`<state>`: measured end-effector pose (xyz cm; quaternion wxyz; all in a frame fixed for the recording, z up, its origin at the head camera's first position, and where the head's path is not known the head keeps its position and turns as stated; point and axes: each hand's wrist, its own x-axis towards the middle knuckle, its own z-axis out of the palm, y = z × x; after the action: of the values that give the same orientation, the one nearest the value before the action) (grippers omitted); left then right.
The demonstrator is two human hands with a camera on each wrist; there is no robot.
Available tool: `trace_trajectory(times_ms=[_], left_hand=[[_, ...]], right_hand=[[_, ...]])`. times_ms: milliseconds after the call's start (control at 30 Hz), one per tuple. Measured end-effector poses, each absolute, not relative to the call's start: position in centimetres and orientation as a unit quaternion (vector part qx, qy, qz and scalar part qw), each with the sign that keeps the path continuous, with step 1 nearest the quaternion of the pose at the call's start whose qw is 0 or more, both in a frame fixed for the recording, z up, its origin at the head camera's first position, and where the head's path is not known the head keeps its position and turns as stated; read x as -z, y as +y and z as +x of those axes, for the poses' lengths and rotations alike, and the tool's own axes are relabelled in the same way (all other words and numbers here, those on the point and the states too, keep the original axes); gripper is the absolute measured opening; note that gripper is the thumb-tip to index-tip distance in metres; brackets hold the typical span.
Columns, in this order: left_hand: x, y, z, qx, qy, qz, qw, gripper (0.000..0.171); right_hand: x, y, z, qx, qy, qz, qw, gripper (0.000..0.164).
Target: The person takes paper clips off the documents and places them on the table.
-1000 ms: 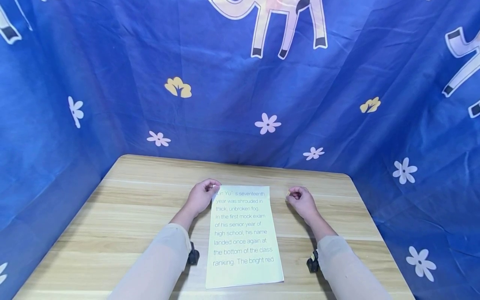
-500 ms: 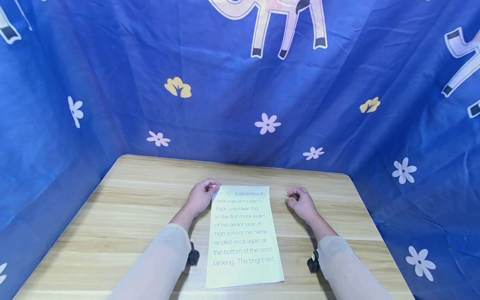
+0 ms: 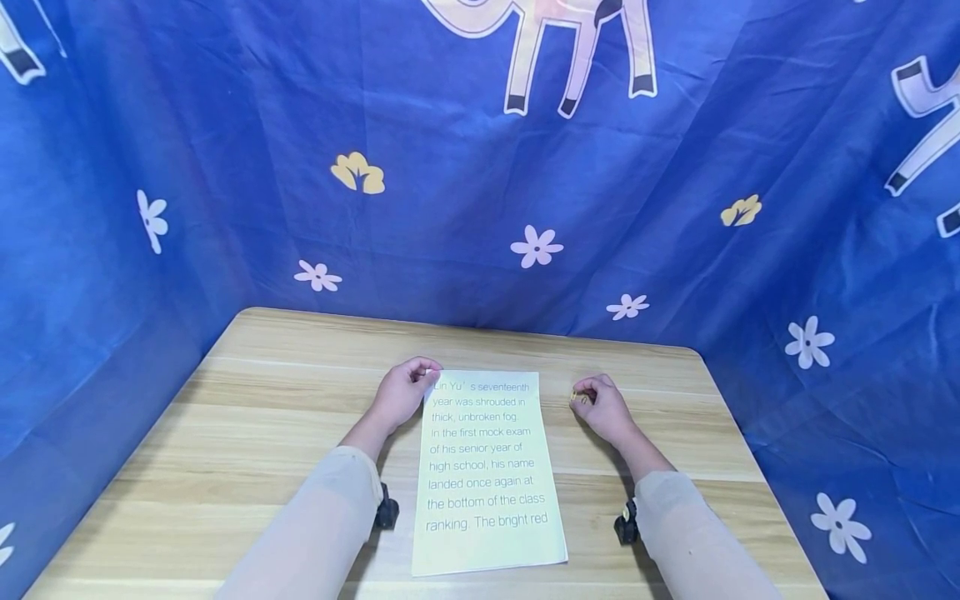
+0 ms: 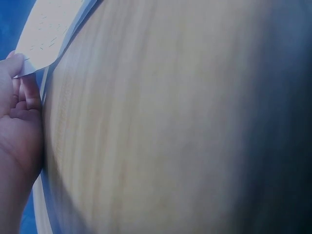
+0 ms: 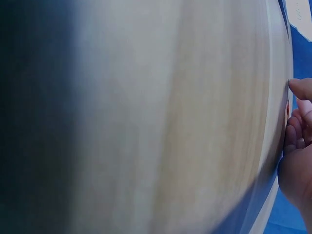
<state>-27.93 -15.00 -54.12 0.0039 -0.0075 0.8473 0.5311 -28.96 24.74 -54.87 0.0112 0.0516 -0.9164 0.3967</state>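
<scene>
In the head view a sheet of paper (image 3: 487, 467) printed with large English text lies flat at the middle of the wooden table. At its top left corner my left hand (image 3: 405, 392) pinches it; the left wrist view shows the thumb (image 4: 15, 63) over the paper (image 4: 46, 36) and curled fingers behind. To the right of the sheet, my right hand (image 3: 606, 408) has curled fingers around a small gold-coloured, wire-like thing (image 3: 574, 397), partly hidden by them. In the right wrist view, something small and red (image 5: 288, 108) shows beside the fingers (image 5: 291, 134).
The light wooden table (image 3: 285, 467) has rounded far corners. Behind and at both sides hangs a blue curtain (image 3: 450, 208) with flowers and animal figures. Black wrist mounts (image 3: 386, 508) sit under both sleeves.
The right fingers have shifted slightly, and more of the gold-coloured thing shows at the fingertips. The left hand and the sheet have stayed in place.
</scene>
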Motion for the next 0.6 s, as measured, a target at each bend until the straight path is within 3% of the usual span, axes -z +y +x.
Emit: trace_trajectory(times_ms=[600], left_hand=[[54.14,-15.00,-28.04,-0.532,0.846,-0.007,-0.004,0.018]], right_hand=[[54.59,24.66,-28.89,-0.377,-0.924,0.060,0.006,0.021]])
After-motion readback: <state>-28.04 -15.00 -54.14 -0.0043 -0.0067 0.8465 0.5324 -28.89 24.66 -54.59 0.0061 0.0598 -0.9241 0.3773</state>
